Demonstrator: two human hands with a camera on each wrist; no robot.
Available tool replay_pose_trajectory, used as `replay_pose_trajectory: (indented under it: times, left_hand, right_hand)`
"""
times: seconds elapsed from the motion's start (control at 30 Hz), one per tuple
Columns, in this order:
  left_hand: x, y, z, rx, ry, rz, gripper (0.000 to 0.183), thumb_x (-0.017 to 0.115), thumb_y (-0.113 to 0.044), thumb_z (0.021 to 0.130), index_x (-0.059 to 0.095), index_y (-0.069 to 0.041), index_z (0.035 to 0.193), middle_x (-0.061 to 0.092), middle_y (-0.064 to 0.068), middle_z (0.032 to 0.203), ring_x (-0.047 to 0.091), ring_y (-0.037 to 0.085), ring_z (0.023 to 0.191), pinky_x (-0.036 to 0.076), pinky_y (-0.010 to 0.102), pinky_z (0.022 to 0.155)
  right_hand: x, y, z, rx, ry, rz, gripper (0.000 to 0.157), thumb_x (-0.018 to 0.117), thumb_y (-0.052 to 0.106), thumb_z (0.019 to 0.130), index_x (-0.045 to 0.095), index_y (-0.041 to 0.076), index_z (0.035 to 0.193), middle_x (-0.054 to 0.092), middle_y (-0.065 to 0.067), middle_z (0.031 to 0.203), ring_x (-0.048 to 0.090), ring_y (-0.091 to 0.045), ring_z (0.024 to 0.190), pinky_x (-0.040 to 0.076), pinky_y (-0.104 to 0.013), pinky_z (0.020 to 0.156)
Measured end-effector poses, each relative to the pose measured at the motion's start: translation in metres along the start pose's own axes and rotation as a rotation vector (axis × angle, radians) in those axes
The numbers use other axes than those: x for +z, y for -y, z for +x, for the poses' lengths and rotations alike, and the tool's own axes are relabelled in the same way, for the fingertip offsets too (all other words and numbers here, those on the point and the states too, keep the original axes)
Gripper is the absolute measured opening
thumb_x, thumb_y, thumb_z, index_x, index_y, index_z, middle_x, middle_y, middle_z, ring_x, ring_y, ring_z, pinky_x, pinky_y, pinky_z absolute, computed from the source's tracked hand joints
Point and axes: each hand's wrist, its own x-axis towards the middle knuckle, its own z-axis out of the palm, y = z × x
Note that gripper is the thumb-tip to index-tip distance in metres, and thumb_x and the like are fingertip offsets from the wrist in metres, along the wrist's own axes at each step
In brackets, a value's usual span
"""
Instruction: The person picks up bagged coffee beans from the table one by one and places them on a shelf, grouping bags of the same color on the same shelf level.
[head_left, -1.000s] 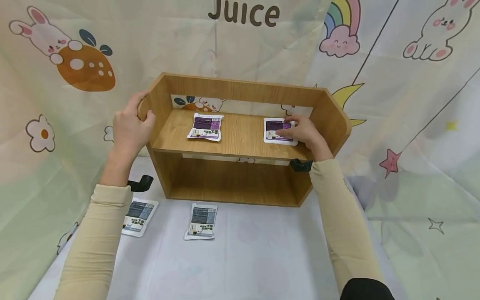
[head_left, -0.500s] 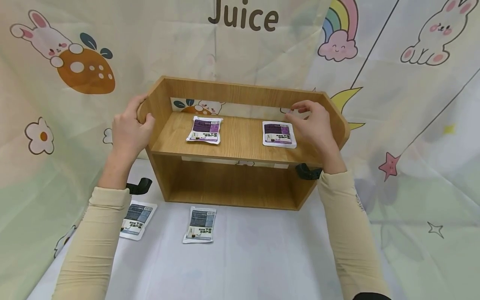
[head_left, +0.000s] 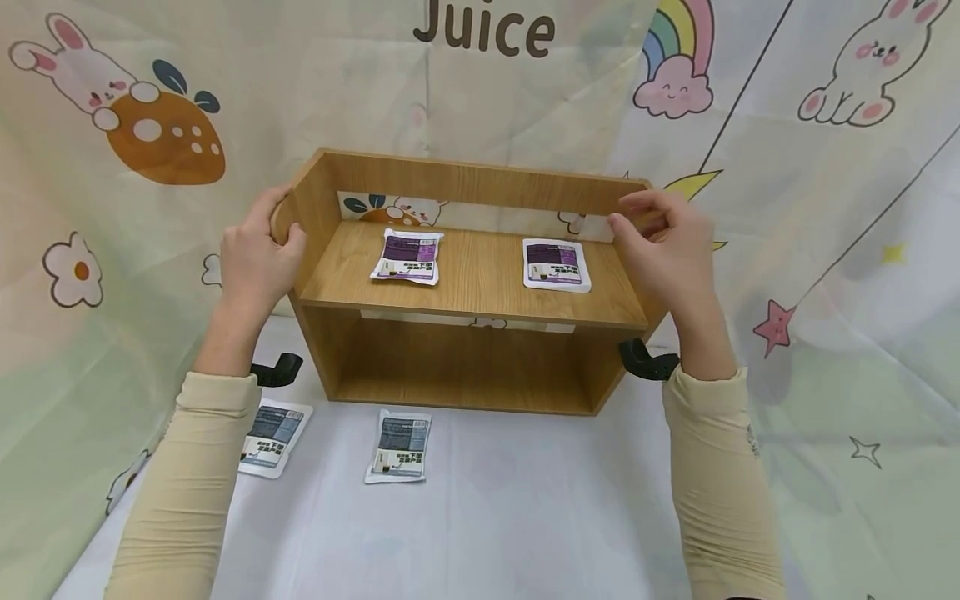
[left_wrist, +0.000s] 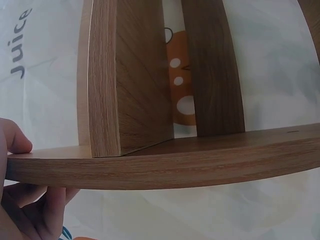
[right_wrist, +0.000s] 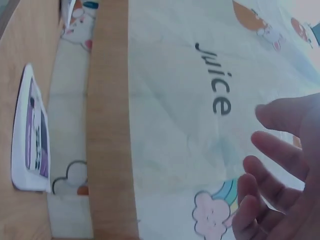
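Here's the left hand (head_left: 258, 258), its grip clasping the left side panel (left_wrist: 210, 164) of the wooden shelf unit (head_left: 480, 262), thumb on one face, fingers on the other! Over at the right end, the right hand (head_left: 671, 250) has a loose grip with nothing in it, fingers slightly bent and, from the right wrist, apart from the wood. Up on the top tier lie the left purple packet (head_left: 408, 257) and the right purple packet (head_left: 557, 265), well apart. Down on the near bench (head_left: 510, 508), a grey-blue packet (head_left: 401, 447) lies before the unit, and farther left a second grey-blue packet (head_left: 273, 437) is partly hidden by the left sleeve (head_left: 183, 483). This looks like the end of laying out the top tier; the next move likely calls for both palms bracing the unit, or a reach down for the bench packets.
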Motion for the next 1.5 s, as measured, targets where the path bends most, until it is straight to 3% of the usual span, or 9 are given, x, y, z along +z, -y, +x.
replay_pose_trajectory:
  times: [0.23,0.4,0.73,0.8,1.1,1.17,1.27,1.43,1.5]
  left_hand:
    - [0.003,0.000,0.003,0.020,-0.018,-0.006,0.045,0.050,-0.021,0.093,0.054,-0.023,0.138,0.070,0.016,0.108,0.049,0.025,0.048,0.032,0.025,0.040]
    - [0.003,0.000,0.002,0.008,-0.008,-0.008,0.045,0.050,-0.022,0.094,0.054,-0.024,0.139,0.069,0.015,0.110,0.051,0.026,0.050,0.033,0.025,0.041]
    - [0.000,0.002,0.001,-0.013,-0.013,-0.007,0.045,0.050,-0.022,0.093,0.054,-0.024,0.138,0.068,0.016,0.115,0.065,0.034,0.067,0.035,0.018,0.047]
    - [0.001,0.001,0.001,-0.009,-0.012,-0.004,0.045,0.050,-0.022,0.094,0.054,-0.023,0.138,0.067,0.015,0.116,0.063,0.033,0.062,0.035,0.019,0.046]
    - [0.002,0.001,0.001,-0.008,-0.012,-0.009,0.046,0.050,-0.022,0.094,0.054,-0.023,0.139,0.067,0.015,0.116,0.065,0.032,0.064,0.034,0.017,0.045]
    - [0.002,0.000,0.001,-0.008,-0.015,0.001,0.045,0.050,-0.022,0.094,0.054,-0.023,0.139,0.068,0.014,0.115,0.060,0.021,0.054,0.032,0.018,0.042]
    - [-0.001,-0.006,-0.001,0.008,-0.028,0.009,0.044,0.052,-0.018,0.094,0.055,-0.020,0.138,0.068,0.014,0.114,0.041,0.002,0.040,0.029,0.018,0.040]
    - [-0.012,-0.030,-0.006,0.015,-0.045,-0.014,0.041,0.054,-0.009,0.092,0.058,-0.010,0.133,0.068,0.020,0.110,0.043,0.007,0.046,0.023,0.012,0.039]
    - [-0.011,-0.026,-0.005,0.007,-0.044,-0.017,0.042,0.053,-0.011,0.092,0.058,-0.013,0.134,0.069,0.020,0.106,0.048,0.016,0.049,0.025,0.013,0.040]
  right_hand:
    - [-0.015,-0.030,0.002,0.049,-0.206,0.043,0.029,0.065,0.027,0.092,0.071,0.009,0.114,0.065,-0.006,0.113,0.050,-0.015,0.105,0.034,-0.027,0.086]
    - [-0.014,-0.053,-0.003,0.082,-0.219,0.002,0.044,0.065,0.032,0.091,0.060,0.021,0.133,0.056,0.000,0.130,0.046,-0.013,0.116,0.034,-0.026,0.091]
    - [0.013,-0.093,-0.014,-0.064,-0.255,-0.126,0.070,0.064,0.027,0.090,0.033,0.022,0.152,0.041,-0.008,0.142,0.041,-0.018,0.125,0.034,-0.032,0.104]
    - [0.017,-0.098,-0.017,-0.075,-0.276,-0.136,0.072,0.064,0.024,0.090,0.029,0.021,0.153,0.040,-0.007,0.145,0.040,-0.018,0.129,0.033,-0.033,0.106]
    - [0.030,-0.113,-0.026,-0.089,-0.400,-0.148,0.052,0.062,0.018,0.092,0.049,0.015,0.142,0.055,-0.003,0.135,0.052,-0.018,0.121,0.041,-0.034,0.101]
    - [0.032,-0.115,-0.027,-0.089,-0.424,-0.139,0.047,0.060,0.018,0.093,0.052,0.016,0.139,0.059,-0.002,0.131,0.057,-0.019,0.116,0.045,-0.036,0.098]
    - [0.035,-0.117,-0.028,-0.079,-0.445,-0.135,0.042,0.056,0.018,0.096,0.052,0.019,0.138,0.062,0.000,0.127,0.060,-0.020,0.112,0.047,-0.037,0.094]
    - [0.037,-0.118,-0.030,-0.067,-0.456,-0.142,0.040,0.052,0.019,0.098,0.051,0.022,0.138,0.063,0.001,0.126,0.062,-0.021,0.110,0.048,-0.038,0.093]
    - [0.038,-0.118,-0.030,-0.073,-0.457,-0.140,0.040,0.052,0.019,0.098,0.051,0.021,0.137,0.063,0.000,0.126,0.062,-0.022,0.110,0.048,-0.038,0.094]
